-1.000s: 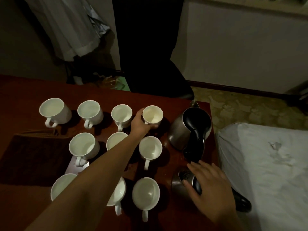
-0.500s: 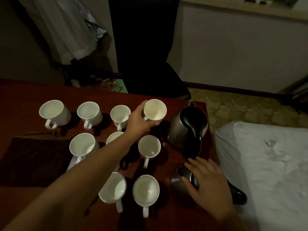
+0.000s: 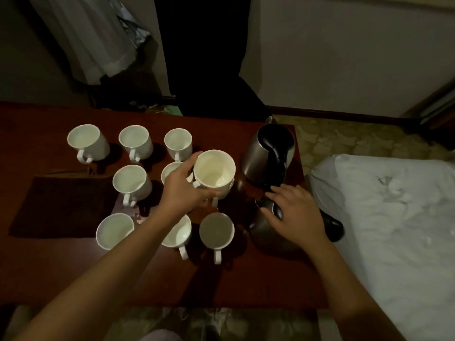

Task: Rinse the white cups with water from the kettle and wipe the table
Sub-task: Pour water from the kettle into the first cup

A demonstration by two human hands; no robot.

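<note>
Just now you lifted one white cup [image 3: 214, 172] off the table [image 3: 258, 279] in your left hand [image 3: 183, 193], ready for rinsing; your right hand [image 3: 293, 212] lay flat on the near kettle [image 3: 264, 232].

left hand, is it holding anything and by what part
The left hand holds a white cup by its side wall, thumb below and fingers round the far side near the rim, not by the handle. It looks lifted above the other cups.
</note>
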